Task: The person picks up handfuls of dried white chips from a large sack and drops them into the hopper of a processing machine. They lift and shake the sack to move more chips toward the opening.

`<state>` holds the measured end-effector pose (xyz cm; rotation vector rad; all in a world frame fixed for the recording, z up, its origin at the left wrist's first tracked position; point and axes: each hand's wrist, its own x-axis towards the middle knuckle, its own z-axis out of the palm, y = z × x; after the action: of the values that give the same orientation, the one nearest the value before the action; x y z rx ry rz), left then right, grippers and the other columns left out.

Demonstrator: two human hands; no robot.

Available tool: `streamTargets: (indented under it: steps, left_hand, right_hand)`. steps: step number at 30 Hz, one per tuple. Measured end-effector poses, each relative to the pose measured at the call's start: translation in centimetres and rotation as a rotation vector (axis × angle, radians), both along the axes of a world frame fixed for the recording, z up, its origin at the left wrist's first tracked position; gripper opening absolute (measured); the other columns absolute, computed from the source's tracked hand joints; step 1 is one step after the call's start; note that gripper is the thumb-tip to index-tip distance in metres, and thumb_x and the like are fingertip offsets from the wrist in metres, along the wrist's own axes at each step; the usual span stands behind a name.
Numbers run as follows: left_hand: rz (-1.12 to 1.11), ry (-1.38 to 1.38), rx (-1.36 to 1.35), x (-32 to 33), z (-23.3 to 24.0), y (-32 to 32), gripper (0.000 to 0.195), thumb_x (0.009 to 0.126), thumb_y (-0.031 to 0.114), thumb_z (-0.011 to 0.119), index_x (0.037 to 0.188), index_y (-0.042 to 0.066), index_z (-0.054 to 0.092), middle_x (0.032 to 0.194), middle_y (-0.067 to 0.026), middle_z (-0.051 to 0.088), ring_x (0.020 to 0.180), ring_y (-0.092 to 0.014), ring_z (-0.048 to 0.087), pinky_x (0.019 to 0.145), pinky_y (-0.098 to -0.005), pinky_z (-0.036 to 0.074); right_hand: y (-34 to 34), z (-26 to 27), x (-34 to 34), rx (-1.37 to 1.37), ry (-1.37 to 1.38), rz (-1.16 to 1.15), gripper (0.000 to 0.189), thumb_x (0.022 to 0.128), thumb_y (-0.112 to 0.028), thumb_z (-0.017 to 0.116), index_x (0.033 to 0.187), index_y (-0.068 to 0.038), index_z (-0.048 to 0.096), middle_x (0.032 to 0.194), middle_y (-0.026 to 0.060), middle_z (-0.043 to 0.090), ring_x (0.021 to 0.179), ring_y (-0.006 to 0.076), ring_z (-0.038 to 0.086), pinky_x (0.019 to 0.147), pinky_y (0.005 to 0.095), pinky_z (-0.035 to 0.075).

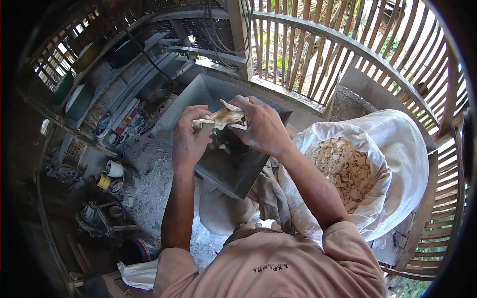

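Observation:
Between my two hands are pale, curled dried pieces [226,117], perhaps dried cassava. My left hand [190,136] grips a thin piece between thumb and fingers. On the other side, my right hand [261,126] is closed around more of them, its fingers partly hiding them. Both hands are above a sheet-metal hopper [182,106] with sloping walls. A few small white bits [223,148] appear below my hands, over the hopper's dark inside; whether they are falling or resting is unclear. To my right, a white woven sack [404,167] stands open, filled with similar dried chips [344,171].
A slatted wooden wall [298,48] curves around the back and right. At left are basins [78,100] on a shelf, a yellow container [102,180] and a dark bucket [138,250]. White powder covers the floor [152,175].

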<state>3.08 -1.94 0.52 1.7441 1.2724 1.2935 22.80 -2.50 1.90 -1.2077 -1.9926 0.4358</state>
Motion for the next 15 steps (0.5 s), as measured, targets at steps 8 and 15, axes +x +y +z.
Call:
streamTargets:
  steps: [8,15]
  left_hand:
    - [0.017,0.146,0.074,-0.3,-0.2,0.3,0.013,0.077,0.002,0.066,0.090,0.001,0.069,0.108,-0.0164,0.064,0.101,-0.028,0.065,0.084,-0.0374,0.052]
    - [0.066,0.189,0.077,0.3,0.2,0.0,0.015,0.075,0.004,0.070,0.090,0.005,0.071,0.109,-0.0129,0.064,0.099,-0.027,0.065,0.080,-0.0340,0.053]
  right_hand:
    - [0.1,0.0,-0.2,-0.007,-0.018,0.014,0.046,0.071,-0.012,0.075,0.113,-0.007,0.057,0.094,0.0170,0.064,0.091,0.0397,0.063,0.078,0.0452,0.048]
    - [0.5,-0.9,-0.1,0.028,-0.030,-0.012,0.047,0.073,-0.014,0.075,0.115,-0.009,0.057,0.090,0.0151,0.067,0.088,0.0376,0.065,0.076,0.0441,0.049]
